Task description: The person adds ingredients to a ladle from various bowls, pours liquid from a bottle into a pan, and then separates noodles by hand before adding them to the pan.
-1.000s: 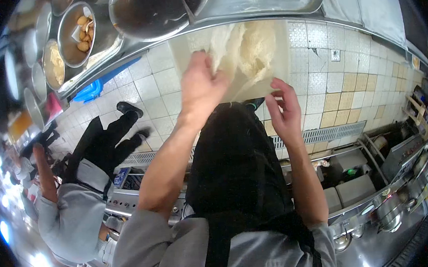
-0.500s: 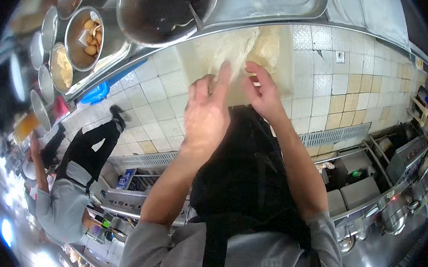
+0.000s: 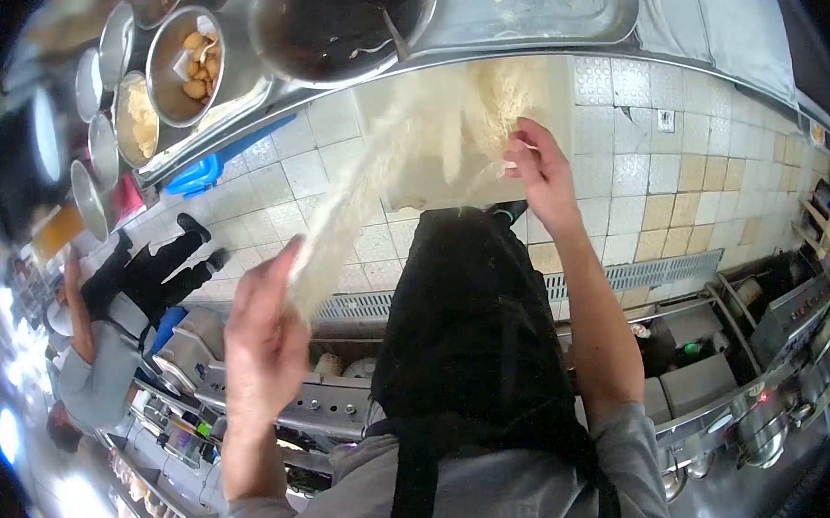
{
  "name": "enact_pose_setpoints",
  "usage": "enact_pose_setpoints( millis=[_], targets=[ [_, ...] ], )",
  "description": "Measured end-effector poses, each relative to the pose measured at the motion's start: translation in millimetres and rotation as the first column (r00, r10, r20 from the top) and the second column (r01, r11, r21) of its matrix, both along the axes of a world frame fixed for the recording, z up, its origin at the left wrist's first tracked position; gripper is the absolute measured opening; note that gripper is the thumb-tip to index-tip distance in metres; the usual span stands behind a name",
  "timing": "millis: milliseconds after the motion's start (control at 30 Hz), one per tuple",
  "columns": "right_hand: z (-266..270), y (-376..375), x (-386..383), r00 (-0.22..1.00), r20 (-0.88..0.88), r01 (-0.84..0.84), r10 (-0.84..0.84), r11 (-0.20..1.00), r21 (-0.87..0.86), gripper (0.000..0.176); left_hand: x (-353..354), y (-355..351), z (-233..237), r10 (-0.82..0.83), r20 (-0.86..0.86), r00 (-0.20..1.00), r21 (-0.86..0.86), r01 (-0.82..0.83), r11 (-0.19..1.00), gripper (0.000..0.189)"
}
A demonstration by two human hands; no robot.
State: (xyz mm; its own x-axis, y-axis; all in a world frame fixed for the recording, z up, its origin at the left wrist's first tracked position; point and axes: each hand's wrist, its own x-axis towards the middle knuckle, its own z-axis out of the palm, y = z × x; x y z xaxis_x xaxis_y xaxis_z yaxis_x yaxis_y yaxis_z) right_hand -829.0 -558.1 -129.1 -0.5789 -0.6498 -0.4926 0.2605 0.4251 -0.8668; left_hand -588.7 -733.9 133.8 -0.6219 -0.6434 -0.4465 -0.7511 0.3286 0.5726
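Note:
A blurred bundle of pale noodles [image 3: 348,196] stretches from a whitish plastic bin [image 3: 563,104] down to my left hand [image 3: 266,327]. That hand is closed on the lower end of the bundle, out to the left of the bin. At the bin's right side, my right hand [image 3: 545,168] has its fingers bent in a pinch, with a thin pale strand at the fingertips. More noodles [image 3: 510,98] lie in the bin, dusted or floury-looking. Motion smears the bundle, so single strands cannot be made out.
Along the counter stand a large dark-filled pan [image 3: 322,34] with a utensil, a metal tray [image 3: 542,9] and a bowl of brownish pieces [image 3: 167,84]. A co-worker [image 3: 105,367] is at the left. Behind me run stoves [image 3: 309,401] and a floor grate [image 3: 628,273].
My left hand has moved from over the bin to the lower left, drawing the noodles out. My right hand has shifted slightly right. The co-worker has moved farther left.

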Motion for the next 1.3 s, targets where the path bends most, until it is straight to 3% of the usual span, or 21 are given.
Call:
enact_pose_setpoints(
  millis=[67,133,167,233,467,533,600,667,733,767,867,933,1000,1033,1100,1133,1167,1200,1233,1267,1300],
  targets=[
    [10.2,10.5,-1.6,0.989,0.125,0.085,-0.075,0.993,-0.076,0.04,25.5,0.3,21.0,0.409,-0.058,0.911,0.374,-0.36,0.855,0.072],
    [20.6,24.4,-5.3,0.987,0.144,0.082,-0.072,0.994,-0.065,0.039,37.0,-2.8,31.2,0.524,-0.137,0.841,0.591,-0.355,0.724,0.073],
    [26.1,28.4,-2.8,0.987,0.142,0.086,-0.08,0.996,-0.038,0.038,40.2,0.4,31.9,0.528,-0.138,0.838,0.573,-0.367,0.733,0.073],
    [41.2,38.5,1.6,0.976,0.203,0.095,-0.083,0.994,-0.047,0.038,34.1,14.0,15.2,0.69,-0.132,0.711,0.781,-0.353,0.514,0.074],
    [88.4,101.8,25.3,0.812,0.582,0.186,-0.049,0.966,-0.178,0.064,-26.5,48.3,-81.2,0.668,-0.108,0.736,0.947,-0.127,0.294,0.072],
    [100.7,100.2,33.9,0.716,0.699,0.357,0.004,0.857,-0.371,0.072,-46.3,56.6,-102.8,0.64,-0.135,0.757,0.959,-0.061,0.276,0.073],
    [103.8,113.2,33.2,0.66,0.745,0.392,-0.096,0.89,-0.233,0.076,-61.2,67.7,-117.1,0.62,-0.121,0.775,0.987,0.03,0.155,0.072],
    [122.0,102.2,35.4,0.796,0.518,0.343,-0.312,0.938,0.038,0.075,-67.7,77.6,-130.3,0.583,-0.15,0.799,0.986,0.078,0.146,0.064],
    [121.8,112.5,23.3,0.771,0.514,0.422,-0.376,0.906,0.03,0.07,-75.2,82.1,-129.5,0.53,0.001,0.848,0.99,-0.075,0.119,0.053],
    [122.1,124.6,17.8,0.768,0.501,0.455,-0.399,0.89,0.011,0.065,-76.8,82.3,-126.8,0.529,-0.006,0.849,0.989,-0.073,0.129,0.053],
    [120.3,162.9,8.5,0.72,0.511,0.546,-0.469,0.838,0.0,0.055,-73.4,87.6,-114.7,0.223,0.004,0.975,0.868,-0.114,0.483,0.036],
    [126.7,178.2,3.0,0.669,0.416,0.672,-0.617,0.74,0.016,0.055,-65.4,76.4,-140.2,0.311,-0.039,0.95,0.866,-0.123,0.485,0.034],
    [124.9,196.7,0.6,0.659,0.407,0.696,-0.633,0.718,-0.01,0.054,-71.3,55.2,-171.1,0.586,-0.19,0.788,0.652,-0.345,0.675,0.037],
    [124.7,202.8,1.8,0.656,0.398,0.71,-0.641,0.703,-0.039,0.054,-81.6,51.2,-177.1,0.579,-0.189,0.793,0.653,-0.339,0.677,0.037],
    [124.9,205.7,6.7,0.646,0.35,0.73,-0.678,0.683,-0.024,0.053,-108.9,48.1,-187.9,0.574,-0.357,0.737,0.146,-0.563,0.814,0.04],
    [122.7,204.3,7.3,0.637,0.306,0.746,-0.708,0.666,-0.011,0.052,-121.8,50.7,-196.6,0.567,-0.363,0.739,0.144,-0.557,0.818,0.04],
    [120.8,202.9,10.2,0.633,0.309,0.748,-0.71,0.664,-0.007,0.052,-126.9,59.1,-208.3,0.244,-0.311,0.918,-0.274,-0.333,0.902,0.044],
    [119.7,201.2,14.5,0.615,0.354,0.746,-0.704,0.666,0.027,0.051,-124.6,64.6,-221.6,-0.062,-0.109,0.992,-0.619,-0.019,0.785,0.048],
    [118.1,197.9,17.0,0.599,0.397,0.741,-0.695,0.669,0.053,0.05,-116.9,56.1,-247.0,-0.059,-0.106,0.993,-0.62,-0.02,0.785,0.048],
    [112.4,194.7,19.6,0.601,0.398,0.741,-0.693,0.67,0.047,0.05,-108.1,37.9,-279.6,0.089,-0.186,0.978,-0.278,-0.139,0.95,0.047],
    [105.2,193.7,24.0,0.619,0.417,0.722,-0.666,0.691,0.033,0.053,-101.3,25.4,-296.2,0.25,-0.203,0.947,0.11,-0.232,0.966,0.046]
  ],
)
